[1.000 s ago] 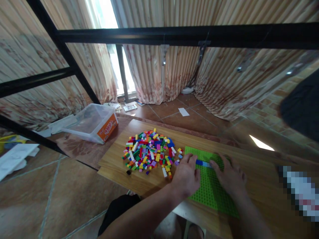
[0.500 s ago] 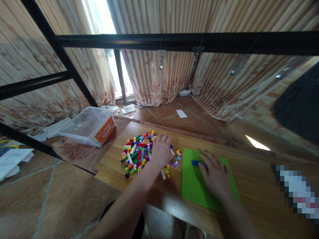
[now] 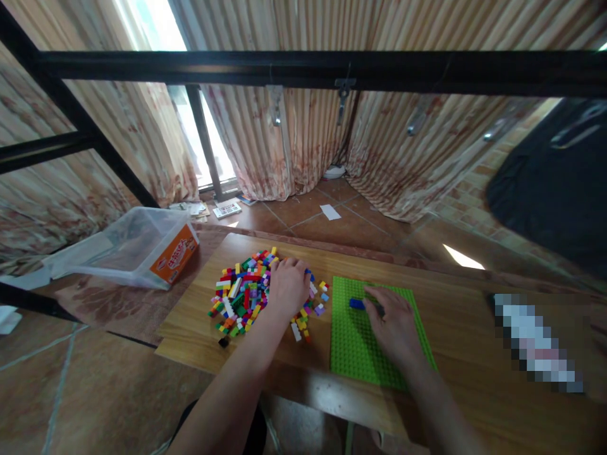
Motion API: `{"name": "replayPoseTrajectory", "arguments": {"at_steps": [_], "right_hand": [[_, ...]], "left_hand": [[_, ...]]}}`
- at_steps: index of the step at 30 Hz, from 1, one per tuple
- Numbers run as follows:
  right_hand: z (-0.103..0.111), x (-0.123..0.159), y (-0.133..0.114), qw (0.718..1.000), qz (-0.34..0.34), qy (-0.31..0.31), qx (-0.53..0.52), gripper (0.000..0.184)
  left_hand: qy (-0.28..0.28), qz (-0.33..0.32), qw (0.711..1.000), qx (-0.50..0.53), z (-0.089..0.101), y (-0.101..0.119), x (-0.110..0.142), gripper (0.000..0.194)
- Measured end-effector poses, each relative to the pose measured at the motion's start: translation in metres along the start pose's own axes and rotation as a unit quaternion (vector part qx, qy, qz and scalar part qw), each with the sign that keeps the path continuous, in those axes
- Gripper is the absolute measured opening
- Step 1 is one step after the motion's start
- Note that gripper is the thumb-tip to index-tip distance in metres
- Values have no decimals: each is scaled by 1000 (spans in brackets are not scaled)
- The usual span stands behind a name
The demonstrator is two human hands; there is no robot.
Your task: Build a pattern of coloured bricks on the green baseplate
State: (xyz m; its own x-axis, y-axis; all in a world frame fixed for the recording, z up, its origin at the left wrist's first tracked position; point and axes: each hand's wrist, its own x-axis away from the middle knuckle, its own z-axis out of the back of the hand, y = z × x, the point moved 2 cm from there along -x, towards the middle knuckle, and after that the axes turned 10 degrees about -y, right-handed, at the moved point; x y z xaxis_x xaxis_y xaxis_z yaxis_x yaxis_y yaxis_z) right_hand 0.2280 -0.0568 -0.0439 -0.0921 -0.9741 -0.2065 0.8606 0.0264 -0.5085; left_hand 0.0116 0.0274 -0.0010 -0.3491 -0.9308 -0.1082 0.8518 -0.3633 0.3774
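Observation:
My left hand (image 3: 288,289) reaches down into a heap of small multicoloured toy bricks (image 3: 246,294), palm lowered and fingers slightly apart; its fingertips are hidden among them. To the right lies a green studded baseplate (image 3: 355,354). A blue brick (image 3: 356,304) sits on its upper left part. Over the plate hovers my right hand (image 3: 394,319), open, thumb and fingers apart, just right of the blue brick. Whether a finger touches that brick, I cannot tell. Something dark shows beneath the right fingers, too unclear to name.
A clear plastic bin (image 3: 128,243) with an orange label stands left of the wooden table (image 3: 190,328). A pixelated item (image 3: 535,344) lies at the table's right. A black metal bar (image 3: 227,68) crosses in front of the curtains. Paper (image 3: 331,212) lies on the tiled floor.
The view has shifted, so everything appears further left. My right hand has drawn slightly back from the blue brick, showing more of it. My left hand stays at the heap.

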Motion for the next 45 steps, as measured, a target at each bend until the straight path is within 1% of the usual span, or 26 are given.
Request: {"name": "replayPoseTrajectory", "arguments": {"at_steps": [1,2,3,4,5,6,8,9,10,11,12,16,19,21,24,26,29,30,34,37,40,42,45], "right_hand": [[2,0,-4,1000,3,14,-21,35],[4,0,-9,999,6,27,-46,35],[6,1,-15,997,10,35,-75,36],[7,2,-21,994,11,38,-105,36],[7,3,-28,990,15,35,-135,36],[7,3,-34,986,22,27,-163,36],[4,5,-44,978,41,17,-204,36],[2,6,-48,975,51,15,-216,37],[0,6,-50,973,59,16,-222,37],[-1,6,-52,973,65,20,-220,36],[-3,7,-54,974,69,26,-212,34],[-4,7,-57,982,80,63,-157,22],[-2,7,-59,984,93,75,-129,18],[-2,6,-59,986,96,70,-118,19],[-2,5,-58,986,99,50,-120,19],[-1,4,-56,985,100,31,-134,20],[1,2,-52,979,99,8,-176,19],[1,2,-51,976,100,2,-194,18],[4,-1,-48,962,105,-11,-251,19],[3,-1,-48,961,95,-12,-260,16],[0,0,-51,963,67,-19,-261,18],[-3,0,-54,963,46,-25,-263,20],[-6,1,-60,966,26,-21,-257,18]], "left_hand": [[8,1,998,63,2,2,1,17],[12,5,990,143,2,4,3,16],[11,16,972,235,0,6,4,15],[3,34,943,330,-3,9,6,13],[-9,57,905,421,-8,13,8,13],[-26,82,861,501,-13,18,10,14],[-58,124,775,617,-23,29,16,20],[-70,135,741,654,-27,35,19,23],[-78,139,717,678,-30,40,21,25],[-82,138,704,692,-32,45,23,26],[-82,134,699,697,-34,48,25,26],[-78,122,707,692,-36,54,26,24],[-87,112,712,687,-36,54,24,25],[-90,94,736,665,-36,52,22,24],[-89,65,787,607,-36,49,19,21],[-92,40,815,571,-36,48,18,19],[-90,9,845,527,-36,44,17,18],[-91,5,849,521,-36,43,17,18],[-102,-6,848,520,-36,40,16,21],[-96,-21,872,479,-34,40,16,24],[-81,-11,898,431,-33,39,17,27],[-81,0,907,412,-33,38,17,29],[-92,7,911,403,-36,36,17,31]]}}
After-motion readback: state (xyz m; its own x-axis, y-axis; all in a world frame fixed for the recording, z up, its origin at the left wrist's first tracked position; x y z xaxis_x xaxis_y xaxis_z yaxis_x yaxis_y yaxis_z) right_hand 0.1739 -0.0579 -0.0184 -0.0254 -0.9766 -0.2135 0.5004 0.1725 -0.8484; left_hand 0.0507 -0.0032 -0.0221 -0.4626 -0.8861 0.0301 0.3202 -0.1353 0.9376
